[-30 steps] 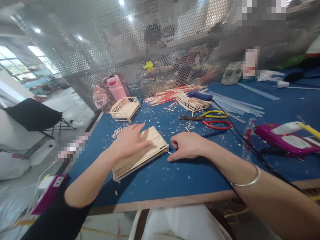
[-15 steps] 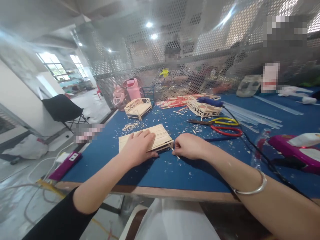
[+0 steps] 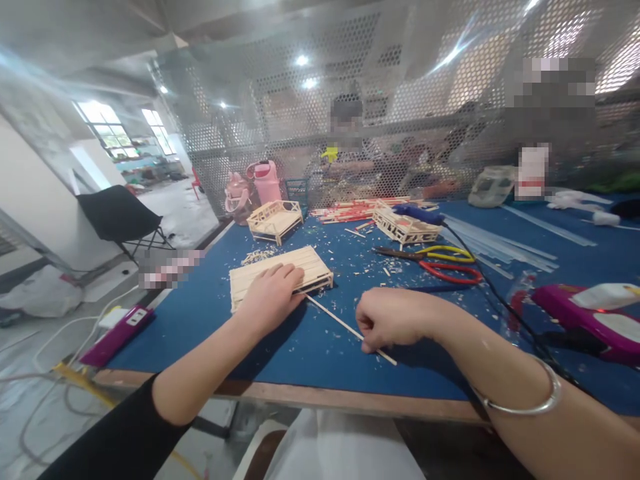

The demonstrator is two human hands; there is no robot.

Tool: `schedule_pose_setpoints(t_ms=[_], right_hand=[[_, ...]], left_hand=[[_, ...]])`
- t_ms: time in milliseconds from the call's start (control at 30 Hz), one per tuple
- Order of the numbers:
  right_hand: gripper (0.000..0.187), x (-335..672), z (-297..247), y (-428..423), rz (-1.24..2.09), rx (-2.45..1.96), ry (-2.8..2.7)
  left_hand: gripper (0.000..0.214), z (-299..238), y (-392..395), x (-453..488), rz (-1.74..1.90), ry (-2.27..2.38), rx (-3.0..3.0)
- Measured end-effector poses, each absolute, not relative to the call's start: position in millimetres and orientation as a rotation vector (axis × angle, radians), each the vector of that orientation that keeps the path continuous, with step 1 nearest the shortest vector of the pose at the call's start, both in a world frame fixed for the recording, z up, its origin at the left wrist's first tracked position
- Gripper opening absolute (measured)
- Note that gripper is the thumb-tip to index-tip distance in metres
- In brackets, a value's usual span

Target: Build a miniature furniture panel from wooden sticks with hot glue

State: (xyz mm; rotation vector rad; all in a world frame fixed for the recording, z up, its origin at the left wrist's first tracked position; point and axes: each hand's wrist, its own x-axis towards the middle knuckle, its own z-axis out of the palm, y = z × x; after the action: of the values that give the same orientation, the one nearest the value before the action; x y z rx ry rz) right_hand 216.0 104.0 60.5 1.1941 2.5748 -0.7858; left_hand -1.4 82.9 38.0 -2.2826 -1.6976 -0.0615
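My left hand grips the near side of a small wooden model made of thin sticks, which has a flat slatted top and a low frame at its right end. Its fingers lie together over the top; the thumb is mostly hidden at the front edge. In a pinch, my right hand holds a long thin wooden stick. The stick slants across the blue tabletop, its far end reaching the model's front edge beside my left hand and its near end sticking out past my right fingers.
Behind stand two railed stick models and a pile of red-and-natural sticks. Pliers with yellow and red handles, clear glue sticks and a purple glue gun lie right. Wood scraps dot the blue tabletop.
My right hand has moved away from the model toward me and right, and the long stick now shows between the hands. The model sits slightly further left in view under my left hand.
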Motion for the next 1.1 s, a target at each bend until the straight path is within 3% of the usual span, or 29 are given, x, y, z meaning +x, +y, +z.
schedule_pose_setpoints(t_ms=[233, 433, 567, 667, 833, 967, 1100], right_hand=[[0.011, 266.4, 86.0, 118.6, -1.186, 1.101, 2.601], [0.016, 265.0, 77.6, 141.7, -1.503, 1.705, 2.694], [0.025, 246.7, 59.7, 153.9, -1.413, 2.205, 2.7], [0.022, 250.4, 57.5, 161.3, -1.298, 2.563, 2.683], [0.033, 261.1, 56.3, 169.8, -0.758, 3.095, 2.793], [0.019, 246.1, 39.5, 169.8, -0.454, 2.756, 2.872], [0.019, 226.2, 22.4, 167.4, -0.314, 2.344, 2.792]], left_hand=[[0.047, 33.6, 82.6, -3.4, -0.07, -1.697, -2.254], [0.051, 35.1, 70.1, -5.5, -0.062, -1.602, -2.373], [0.051, 35.8, 52.2, -13.8, -0.119, -1.454, -2.573], [0.049, 34.5, 45.1, -22.0, -0.164, -1.397, -2.704], [0.041, 35.8, 46.0, -29.7, -0.194, -1.449, -2.781], [0.039, 37.2, 27.4, -30.2, -0.421, -1.475, -2.744], [0.023, 20.3, -20.9, -17.5, -1.157, -1.824, -2.336]])
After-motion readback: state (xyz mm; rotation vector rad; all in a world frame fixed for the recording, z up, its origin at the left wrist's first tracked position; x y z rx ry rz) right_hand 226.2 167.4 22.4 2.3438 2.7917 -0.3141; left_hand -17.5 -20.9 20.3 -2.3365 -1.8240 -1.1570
